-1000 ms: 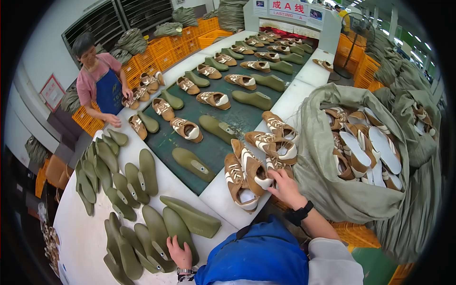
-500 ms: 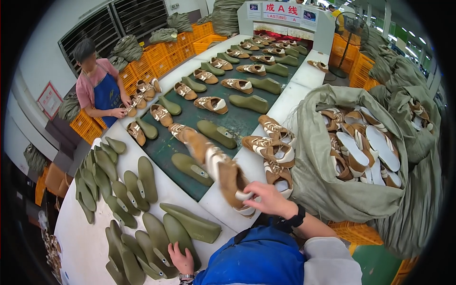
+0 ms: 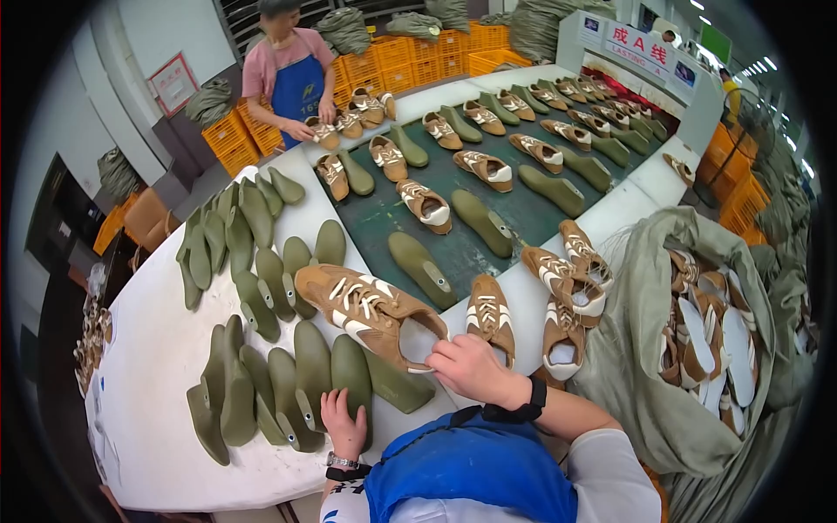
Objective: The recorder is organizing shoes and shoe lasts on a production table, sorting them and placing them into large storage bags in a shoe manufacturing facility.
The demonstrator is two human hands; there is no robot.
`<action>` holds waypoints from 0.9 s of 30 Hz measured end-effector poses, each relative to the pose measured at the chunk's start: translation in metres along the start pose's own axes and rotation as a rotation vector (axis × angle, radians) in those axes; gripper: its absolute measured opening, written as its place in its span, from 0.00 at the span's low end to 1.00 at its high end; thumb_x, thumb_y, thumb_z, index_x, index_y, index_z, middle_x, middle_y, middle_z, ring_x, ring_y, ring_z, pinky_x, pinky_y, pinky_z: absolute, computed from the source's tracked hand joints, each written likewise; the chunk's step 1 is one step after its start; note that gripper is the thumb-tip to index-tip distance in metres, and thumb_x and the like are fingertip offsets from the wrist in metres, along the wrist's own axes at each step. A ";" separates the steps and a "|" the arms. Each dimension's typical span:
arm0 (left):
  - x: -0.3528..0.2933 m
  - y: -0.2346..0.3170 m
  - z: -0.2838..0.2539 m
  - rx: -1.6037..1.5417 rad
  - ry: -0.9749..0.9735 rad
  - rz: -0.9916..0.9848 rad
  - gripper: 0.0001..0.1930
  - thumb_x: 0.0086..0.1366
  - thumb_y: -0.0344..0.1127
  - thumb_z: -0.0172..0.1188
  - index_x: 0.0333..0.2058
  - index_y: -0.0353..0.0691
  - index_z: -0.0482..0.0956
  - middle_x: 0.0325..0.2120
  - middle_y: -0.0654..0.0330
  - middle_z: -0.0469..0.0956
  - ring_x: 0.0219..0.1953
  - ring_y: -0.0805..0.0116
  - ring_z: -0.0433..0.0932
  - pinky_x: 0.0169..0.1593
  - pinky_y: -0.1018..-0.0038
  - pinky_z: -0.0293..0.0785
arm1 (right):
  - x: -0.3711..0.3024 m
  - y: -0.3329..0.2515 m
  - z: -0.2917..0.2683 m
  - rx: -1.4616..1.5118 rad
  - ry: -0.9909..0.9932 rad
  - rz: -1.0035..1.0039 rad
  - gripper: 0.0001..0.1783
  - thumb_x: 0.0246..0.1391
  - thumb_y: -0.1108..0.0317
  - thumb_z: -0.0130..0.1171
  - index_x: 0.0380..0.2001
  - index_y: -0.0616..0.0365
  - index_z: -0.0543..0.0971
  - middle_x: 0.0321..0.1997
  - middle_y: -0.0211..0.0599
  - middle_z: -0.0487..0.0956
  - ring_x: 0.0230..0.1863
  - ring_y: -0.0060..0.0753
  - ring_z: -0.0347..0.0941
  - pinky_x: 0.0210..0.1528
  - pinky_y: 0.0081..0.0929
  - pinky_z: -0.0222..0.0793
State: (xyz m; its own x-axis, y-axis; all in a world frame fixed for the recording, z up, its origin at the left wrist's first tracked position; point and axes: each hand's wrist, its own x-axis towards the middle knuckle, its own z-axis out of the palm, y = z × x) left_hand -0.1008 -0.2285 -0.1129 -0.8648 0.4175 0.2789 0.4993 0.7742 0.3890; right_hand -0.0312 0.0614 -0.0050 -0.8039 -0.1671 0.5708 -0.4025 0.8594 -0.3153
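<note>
In my right hand (image 3: 478,370) is a brown and white sneaker (image 3: 366,312), pinched at its heel collar. Its toe points up and left, above several green shoe lasts. My left hand (image 3: 345,424) lies around the lower end of a green shoe last (image 3: 351,375), fingers on one side and thumb on the other. Partly under the held sneaker is another green last (image 3: 394,382), lying on its side. A second brown sneaker (image 3: 490,315) stands just beyond my right hand, its heel partly hidden by that hand.
Green lasts (image 3: 255,218) crowd the white table (image 3: 157,383) at left. Sneakers and lasts sit in rows on the dark green conveyor (image 3: 366,222). A grey-green sack (image 3: 641,305) of sneakers stands at right. Across the belt, a co-worker in a blue apron (image 3: 301,87) handles sneakers.
My right hand has carried the sneaker leftward over the lasts, and it is now turned with its toe to the left. The view has swung left. My left hand remains at the lasts.
</note>
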 end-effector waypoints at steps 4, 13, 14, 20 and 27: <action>0.024 0.044 -0.036 -0.160 0.090 0.051 0.29 0.50 0.31 0.62 0.52 0.34 0.65 0.52 0.45 0.64 0.55 0.43 0.61 0.57 0.57 0.59 | -0.001 -0.011 0.002 -0.027 -0.044 0.002 0.06 0.38 0.72 0.55 0.23 0.52 0.69 0.24 0.30 0.65 0.24 0.33 0.65 0.27 0.29 0.62; 0.077 0.072 -0.058 -0.150 0.035 0.232 0.25 0.49 0.30 0.64 0.48 0.34 0.69 0.51 0.46 0.64 0.55 0.44 0.62 0.57 0.58 0.61 | 0.004 0.001 -0.011 0.554 -0.032 0.355 0.11 0.41 0.69 0.65 0.29 0.53 0.73 0.23 0.24 0.70 0.22 0.22 0.68 0.23 0.21 0.61; 0.072 0.059 -0.052 -0.155 0.036 0.237 0.25 0.49 0.30 0.64 0.48 0.34 0.69 0.51 0.46 0.64 0.55 0.44 0.62 0.57 0.58 0.61 | 0.005 0.006 -0.016 0.907 -0.043 0.633 0.11 0.44 0.69 0.64 0.30 0.55 0.73 0.23 0.23 0.71 0.22 0.17 0.68 0.22 0.17 0.59; 0.022 -0.002 -0.016 -0.062 -0.052 0.018 0.24 0.48 0.30 0.63 0.46 0.35 0.70 0.49 0.45 0.66 0.52 0.45 0.65 0.54 0.59 0.64 | 0.005 0.053 -0.018 1.892 0.298 1.170 0.15 0.59 0.58 0.47 0.39 0.58 0.74 0.31 0.28 0.76 0.25 0.17 0.70 0.26 0.13 0.65; 0.014 -0.009 -0.004 -0.018 0.021 -0.044 0.18 0.48 0.30 0.61 0.40 0.36 0.73 0.46 0.48 0.69 0.48 0.48 0.68 0.50 0.60 0.68 | 0.016 0.086 0.003 1.733 0.128 1.065 0.15 0.57 0.61 0.51 0.43 0.58 0.72 0.37 0.30 0.75 0.31 0.20 0.67 0.33 0.18 0.62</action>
State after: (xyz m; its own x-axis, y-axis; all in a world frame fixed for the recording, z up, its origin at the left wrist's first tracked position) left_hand -0.1175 -0.2315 -0.1093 -0.8849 0.3730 0.2790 0.4616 0.7830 0.4170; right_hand -0.0799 0.1313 -0.0257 -0.9575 0.0833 -0.2762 0.1386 -0.7071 -0.6935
